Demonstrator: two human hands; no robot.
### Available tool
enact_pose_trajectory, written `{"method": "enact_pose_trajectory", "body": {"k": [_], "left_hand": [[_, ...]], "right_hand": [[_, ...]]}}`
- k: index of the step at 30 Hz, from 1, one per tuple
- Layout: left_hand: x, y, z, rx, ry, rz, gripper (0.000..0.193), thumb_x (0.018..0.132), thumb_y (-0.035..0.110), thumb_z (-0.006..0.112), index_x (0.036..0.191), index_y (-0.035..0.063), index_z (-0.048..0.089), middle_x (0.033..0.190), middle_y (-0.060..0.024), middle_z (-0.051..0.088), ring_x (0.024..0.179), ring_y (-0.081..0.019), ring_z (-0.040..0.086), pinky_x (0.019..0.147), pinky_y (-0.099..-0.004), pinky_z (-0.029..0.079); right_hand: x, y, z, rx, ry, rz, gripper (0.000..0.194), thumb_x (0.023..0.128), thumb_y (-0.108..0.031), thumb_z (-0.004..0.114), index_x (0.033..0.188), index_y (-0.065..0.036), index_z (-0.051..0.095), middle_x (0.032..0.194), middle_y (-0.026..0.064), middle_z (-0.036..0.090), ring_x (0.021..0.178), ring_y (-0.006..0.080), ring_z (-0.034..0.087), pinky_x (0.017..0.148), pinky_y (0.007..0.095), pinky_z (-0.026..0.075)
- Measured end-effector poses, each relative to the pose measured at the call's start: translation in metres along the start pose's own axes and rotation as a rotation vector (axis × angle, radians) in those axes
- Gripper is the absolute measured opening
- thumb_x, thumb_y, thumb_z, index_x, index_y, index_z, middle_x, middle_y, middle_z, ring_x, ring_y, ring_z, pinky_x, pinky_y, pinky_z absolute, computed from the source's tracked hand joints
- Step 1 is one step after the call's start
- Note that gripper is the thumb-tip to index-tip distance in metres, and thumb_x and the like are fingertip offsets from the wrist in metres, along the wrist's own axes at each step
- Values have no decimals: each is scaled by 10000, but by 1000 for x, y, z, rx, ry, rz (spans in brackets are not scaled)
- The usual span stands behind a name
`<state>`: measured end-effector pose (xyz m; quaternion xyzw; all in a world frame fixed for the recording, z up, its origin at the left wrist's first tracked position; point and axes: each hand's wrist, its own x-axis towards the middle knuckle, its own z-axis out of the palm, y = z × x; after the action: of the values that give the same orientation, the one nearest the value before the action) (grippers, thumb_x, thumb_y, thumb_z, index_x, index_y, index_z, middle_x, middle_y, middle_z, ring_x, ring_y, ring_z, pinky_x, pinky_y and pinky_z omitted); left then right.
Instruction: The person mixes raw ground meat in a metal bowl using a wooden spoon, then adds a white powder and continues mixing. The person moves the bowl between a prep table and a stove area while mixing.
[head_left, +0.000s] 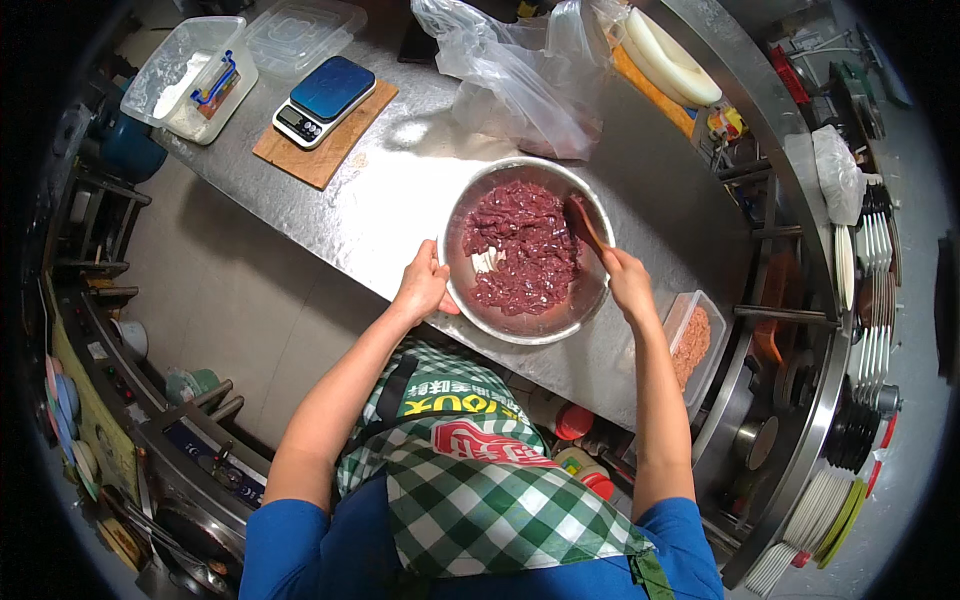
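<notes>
A round stainless steel bowl (525, 331) stands on the metal worktop in front of me. Dark red sliced raw meat (521, 240) fills much of its bottom, with a small patch of a pale ingredient (488, 259) on the left side. My left hand (424, 283) grips the bowl's left rim, thumb near the top edge and fingers underneath. In my right hand (628, 281) is the handle of a brown wooden spoon (589, 227), at the bowl's right rim. The spoon's head leans into the bowl against the meat, its tip partly hidden.
A kitchen scale (332, 88) sits on a wooden board (328, 171) at the left. Beyond it is a plastic tub of white powder (196, 82). Clear plastic bags (517, 75) lie behind the bowl. A container of minced meat (691, 345) stands by my right forearm. Shelves with plates (810, 517) line the right.
</notes>
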<state>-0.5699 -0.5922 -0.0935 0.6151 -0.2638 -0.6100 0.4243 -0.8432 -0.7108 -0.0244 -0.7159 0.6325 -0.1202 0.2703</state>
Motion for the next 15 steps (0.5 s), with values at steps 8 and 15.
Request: {"method": "enact_pose_trajectory", "body": {"k": [8,15], "left_hand": [[8,-10,-5,-76,-17,21,183,878,6,371,1032,27,274,693,-99,451,433,-223,557,373,-306,506],[7,-30,14,-143,68,35,158,857,62,401,993,1,347,625,-108,541,427,-210,577,367,-316,473]], "right_hand": [[-66,-22,34,-708,-182,-444,546,803,-100,461,1313,-253,342,736,166,506,561,305,591,479,424,486],[-130,-39,46,-542,-146,-237,539,795,-111,498,1300,-254,377,764,206,550,516,341,567,446,436,460]]}}
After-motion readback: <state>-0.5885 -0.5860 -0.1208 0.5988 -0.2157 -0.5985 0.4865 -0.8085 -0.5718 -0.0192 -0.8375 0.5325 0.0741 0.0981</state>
